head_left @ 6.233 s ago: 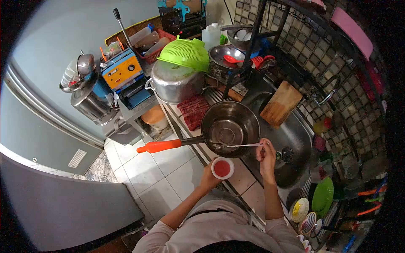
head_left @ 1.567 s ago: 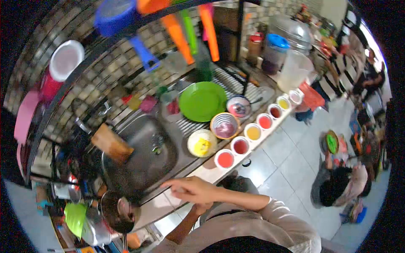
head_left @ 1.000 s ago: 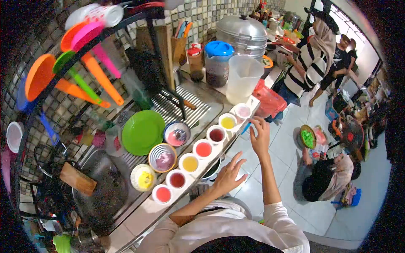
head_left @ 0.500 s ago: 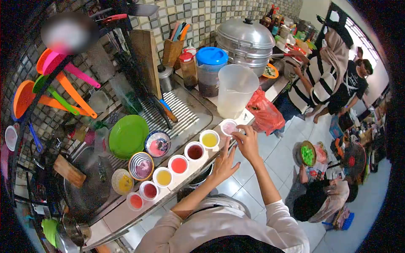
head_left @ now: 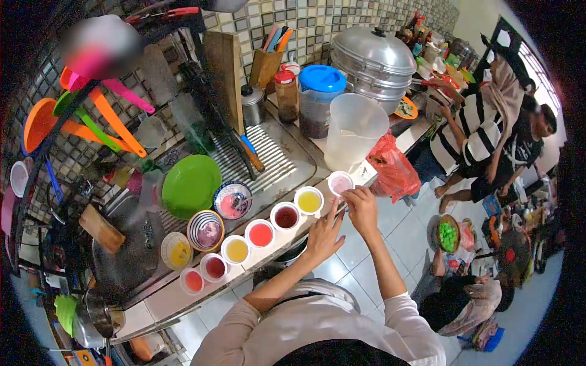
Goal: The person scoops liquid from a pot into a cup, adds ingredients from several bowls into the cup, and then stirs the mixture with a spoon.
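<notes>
A white plastic cup of pale pink liquid stands at the upper right end of a row of cups on the tiled counter edge. My right hand is at its near side, fingers curled and pinched together close to the rim; what they hold, if anything, is hidden. Lower and to the left, my left hand has its fingers stretched out toward the same cup's base. Beside it in the row stand a cup of yellow liquid, a dark red cup and a bright red cup.
Behind the cups are a translucent pitcher, a blue-lidded container and a large steamer pot. A red plastic bag hangs by the counter edge. A green plate and small bowls lie left. Other people are at right.
The view has shifted, so the counter things appear farther right. My right hand's fingers have slid from the pink cup's right side down to its near edge. My left hand stays close by.
</notes>
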A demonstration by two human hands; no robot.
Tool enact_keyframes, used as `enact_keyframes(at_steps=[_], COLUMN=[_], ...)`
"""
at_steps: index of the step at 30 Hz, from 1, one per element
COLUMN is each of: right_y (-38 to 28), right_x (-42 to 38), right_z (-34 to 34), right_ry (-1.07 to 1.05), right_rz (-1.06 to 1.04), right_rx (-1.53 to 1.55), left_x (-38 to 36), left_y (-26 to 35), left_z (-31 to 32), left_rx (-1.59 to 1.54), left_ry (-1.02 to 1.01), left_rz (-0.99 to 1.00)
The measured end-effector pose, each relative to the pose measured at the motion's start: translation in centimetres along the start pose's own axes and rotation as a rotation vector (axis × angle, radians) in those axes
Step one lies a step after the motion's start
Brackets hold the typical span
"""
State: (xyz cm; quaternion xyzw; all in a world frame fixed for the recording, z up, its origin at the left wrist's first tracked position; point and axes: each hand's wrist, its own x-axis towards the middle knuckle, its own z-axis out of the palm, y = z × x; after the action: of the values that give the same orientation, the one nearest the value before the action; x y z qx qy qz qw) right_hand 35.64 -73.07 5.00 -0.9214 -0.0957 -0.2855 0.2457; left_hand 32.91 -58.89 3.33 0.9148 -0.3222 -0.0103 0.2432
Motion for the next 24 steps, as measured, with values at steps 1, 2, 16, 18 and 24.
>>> enact_keyframes(at_steps=[1,2,16,18,24], right_y=[-0.1,-0.2,-3.1,-4.1,-13.2], right_x=[0.0,0.1,2.0,2.5,3.8], right_z=[-0.1,-0.2,-2.4,-2.6,-4.4], right_ry=[-0.002,-0.005,0.233,0.337,0.235], right_rz=[-0.006,-0.012,-0.144,-0.087,-0.190], right_rx=[-0.016,-0.033,-0.054,0.041,0.289], left_x=[-0.1,-0.1,-1.0,-2.1,-9.9], left_y=[0.0,0.0,-0.2,-0.5,-0.7], left_z=[0.0,0.0,-1.2,-1.6,-9.4], left_rx=[-0.001,0.047,-0.028,-0.130,-0.465], left_ry=[0.002,0.011,0.131,0.308,0.690], left_rz=[-0.005,0.005,0.011,0.106,0.145])
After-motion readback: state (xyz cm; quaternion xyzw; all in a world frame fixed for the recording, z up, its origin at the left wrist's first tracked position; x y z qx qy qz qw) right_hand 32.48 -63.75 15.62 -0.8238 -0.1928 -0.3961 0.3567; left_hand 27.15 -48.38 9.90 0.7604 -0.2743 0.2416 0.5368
